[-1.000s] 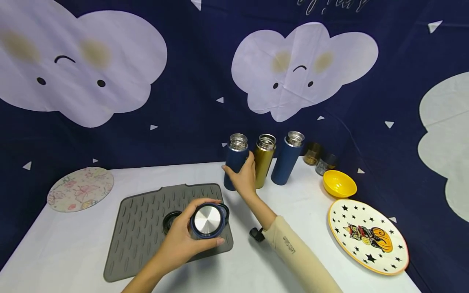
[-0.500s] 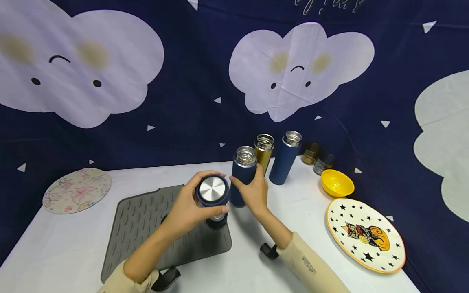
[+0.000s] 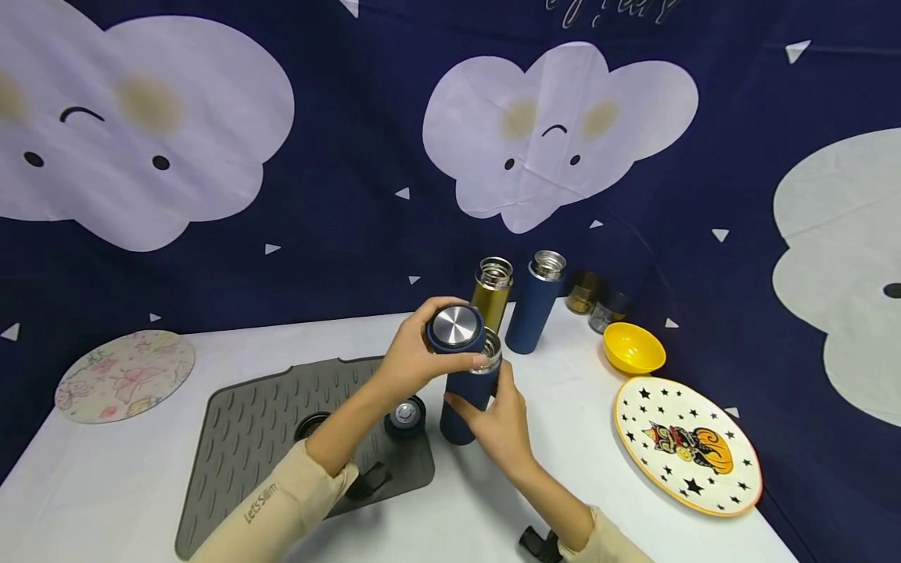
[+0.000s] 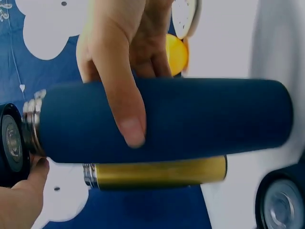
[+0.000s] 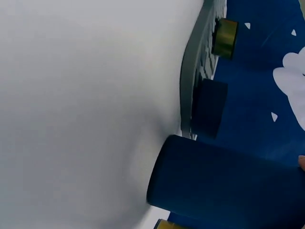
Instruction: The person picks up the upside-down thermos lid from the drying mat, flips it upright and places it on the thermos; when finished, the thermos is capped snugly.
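Observation:
My left hand (image 3: pixel 450 338) grips a dark blue lid (image 3: pixel 454 325) with a steel top, held tilted right at the open steel mouth of a dark blue flask (image 3: pixel 457 426). My right hand (image 3: pixel 480 391) is wrapped round that flask's body, which stands on the white table beside the grey mat (image 3: pixel 260 438). In the left wrist view the flask (image 4: pixel 200 119) fills the frame, with the right hand's thumb across it and the lid (image 4: pixel 12 143) at its mouth. The right wrist view shows only the flask's base (image 5: pixel 224 191).
A gold flask (image 3: pixel 490 293) and a second blue flask (image 3: pixel 533 301) stand open at the back. Two more lids (image 3: pixel 404 414) lie on the mat. To the right sit a yellow bowl (image 3: pixel 633 348), a star-patterned plate (image 3: pixel 686 446) and two small jars (image 3: pixel 584 293). A floral round mat (image 3: pixel 123 375) lies far left.
The right hand pulled the blue flask out of the back row toward me. The left hand lifted the lid off the mat and brought it up to the flask's mouth.

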The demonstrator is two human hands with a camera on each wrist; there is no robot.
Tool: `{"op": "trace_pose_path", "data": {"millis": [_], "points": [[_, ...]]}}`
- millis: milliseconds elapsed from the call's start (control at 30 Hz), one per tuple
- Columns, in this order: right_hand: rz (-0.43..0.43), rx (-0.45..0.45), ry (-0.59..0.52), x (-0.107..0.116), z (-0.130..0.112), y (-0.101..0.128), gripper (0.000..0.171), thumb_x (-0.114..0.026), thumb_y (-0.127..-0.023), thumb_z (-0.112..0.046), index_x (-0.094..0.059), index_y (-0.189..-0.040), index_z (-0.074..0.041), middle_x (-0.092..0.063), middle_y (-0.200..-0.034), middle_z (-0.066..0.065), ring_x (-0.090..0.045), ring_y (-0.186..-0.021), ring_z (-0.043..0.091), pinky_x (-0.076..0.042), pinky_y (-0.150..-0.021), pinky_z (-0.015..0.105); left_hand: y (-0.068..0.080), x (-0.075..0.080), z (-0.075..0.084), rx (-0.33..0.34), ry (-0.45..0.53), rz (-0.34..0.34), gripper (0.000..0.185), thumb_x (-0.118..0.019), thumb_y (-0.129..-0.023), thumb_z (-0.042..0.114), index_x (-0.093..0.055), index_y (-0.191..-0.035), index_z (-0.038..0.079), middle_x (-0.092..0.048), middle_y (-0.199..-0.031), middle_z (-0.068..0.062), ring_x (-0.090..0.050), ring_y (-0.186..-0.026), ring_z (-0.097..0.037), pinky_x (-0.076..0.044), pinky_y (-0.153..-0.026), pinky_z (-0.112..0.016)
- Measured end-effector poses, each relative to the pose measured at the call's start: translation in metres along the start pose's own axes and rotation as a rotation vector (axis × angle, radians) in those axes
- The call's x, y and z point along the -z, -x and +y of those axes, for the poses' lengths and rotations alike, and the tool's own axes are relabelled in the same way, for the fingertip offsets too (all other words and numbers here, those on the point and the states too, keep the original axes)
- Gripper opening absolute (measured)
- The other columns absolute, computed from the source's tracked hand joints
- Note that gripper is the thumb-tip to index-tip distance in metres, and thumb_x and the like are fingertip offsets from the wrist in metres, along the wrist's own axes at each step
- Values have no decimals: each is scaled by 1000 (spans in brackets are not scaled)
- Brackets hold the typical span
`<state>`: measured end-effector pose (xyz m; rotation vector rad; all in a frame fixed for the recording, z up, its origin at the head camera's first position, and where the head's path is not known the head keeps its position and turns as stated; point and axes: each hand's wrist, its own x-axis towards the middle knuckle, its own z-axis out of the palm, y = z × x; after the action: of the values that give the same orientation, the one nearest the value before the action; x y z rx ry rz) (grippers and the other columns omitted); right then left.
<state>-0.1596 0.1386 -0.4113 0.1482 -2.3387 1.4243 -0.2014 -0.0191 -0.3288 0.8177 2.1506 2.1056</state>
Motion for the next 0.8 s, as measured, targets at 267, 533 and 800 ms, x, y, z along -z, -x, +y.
{"op": "trace_pose_path", "data": {"millis": [267,533,800], "points": [[-28,12,3,0,0,0,68,-85,-78,-22,-45,-132,-12,-64,-128,16,-66,-112,34,-53,-93,53,-12,-16,-10,-71,-130,-83,69,-84,-77,12,-49,-136,13,-62,-125,-9,-64,-109,-23,-54,-93,-39],[-15,29,13,2,-3,-1,68,-85,-77,-22,-46,-132,-10,-66,-125,16,-65,-113,32,-52,-93,53,-16,-5,-16,-29,-228,-185,67,-82,-81,24,-40,-132,18,-58,-134,-2,-57,-121,-20,-42,-107,-49],[-19,8,9,0,-2,0,71,-85,-77,-21,-45,-135,-9,-65,-127,14,-63,-116,32,-49,-97,55,-28,17,0,8,-236,-389,76,-79,-78,14,-46,-147,13,-43,-129,-9,-40,-128,-27,-28,-114,-58]]}}
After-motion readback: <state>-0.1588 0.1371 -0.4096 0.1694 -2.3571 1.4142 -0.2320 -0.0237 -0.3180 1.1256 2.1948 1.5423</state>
